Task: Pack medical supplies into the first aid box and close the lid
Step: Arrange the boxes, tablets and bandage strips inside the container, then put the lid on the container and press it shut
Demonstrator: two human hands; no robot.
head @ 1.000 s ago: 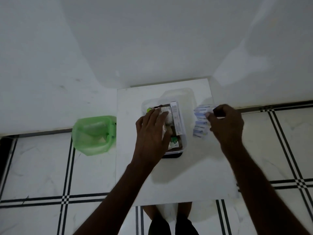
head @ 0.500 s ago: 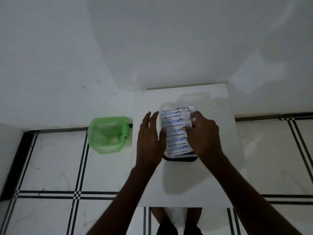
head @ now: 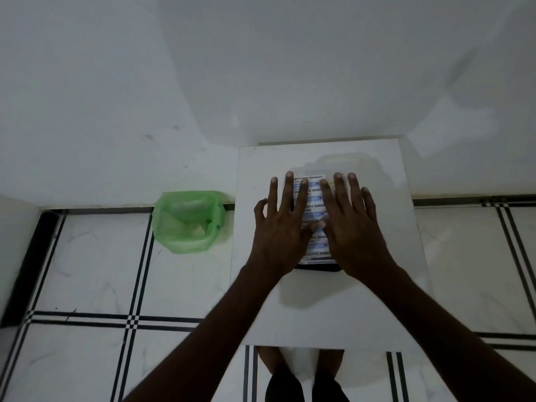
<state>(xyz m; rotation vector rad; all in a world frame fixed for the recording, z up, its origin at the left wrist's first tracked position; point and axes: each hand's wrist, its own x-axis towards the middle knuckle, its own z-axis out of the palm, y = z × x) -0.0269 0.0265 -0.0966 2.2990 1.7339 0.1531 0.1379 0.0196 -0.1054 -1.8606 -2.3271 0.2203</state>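
both hands, left hand [head: 282, 230] and right hand [head: 349, 227], press flat with fingers spread, gripping nothing, on the antiseptic bandage strip [head: 311, 211] atop the first aid box [head: 319, 267] at table [head: 333, 314] centre, its long axis running twelve to six o'clock.

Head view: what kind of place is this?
Probably a room in a home, by a plain white wall: marble-look floor tiles with black lines, a small white table, a green-lined bin on the floor.
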